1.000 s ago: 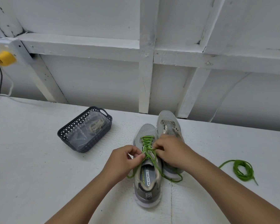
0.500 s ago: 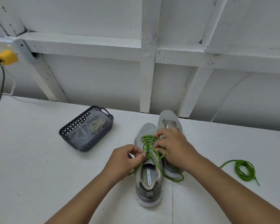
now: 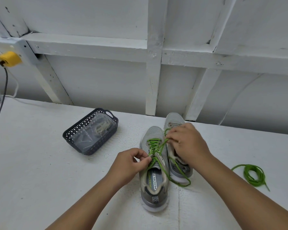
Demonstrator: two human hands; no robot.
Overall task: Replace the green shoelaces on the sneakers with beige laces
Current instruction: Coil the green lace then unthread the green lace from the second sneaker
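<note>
Since the frame half a second back, the right hand [image 3: 188,145] has drawn away from the eyelets toward the far sneaker [image 3: 174,121], pulling a length of the green lace [image 3: 154,147] out taut with it; the left hand [image 3: 130,165] has barely shifted. Left hand: thumb and forefinger pinch the lace at the near-left eyelet row of the near sneaker [image 3: 154,173], other fingers curled. Right hand: fingers curled, pinching the lace strand at its fingertips; the hand lies over the far sneaker's throat and hides most of it. Lace still crisscrossed through the forward eyelets of the near sneaker, ahead of the left hand's fingertips; one loose run trails under the right wrist and loops on the bench [image 3: 40,171] beside the heel of the far sneaker. Both sneakers grey, side by side and touching, toes pointing away from the person. Insole of the near sneaker reads "MEMORY FOAM", partly cut off. A second green lace [image 3: 253,175], coiled loosely, lies on the bench well to the right of the right forearm. A dark perforated basket [image 3: 83,130] stands left of and beyond the left hand, apart from the sneakers; inside it a clear plastic bag [image 3: 90,136] holding beige laces [image 3: 102,127]. Yellow plug [image 3: 9,58] with a dark cord [image 3: 0,103] at far left on the white wall.
</note>
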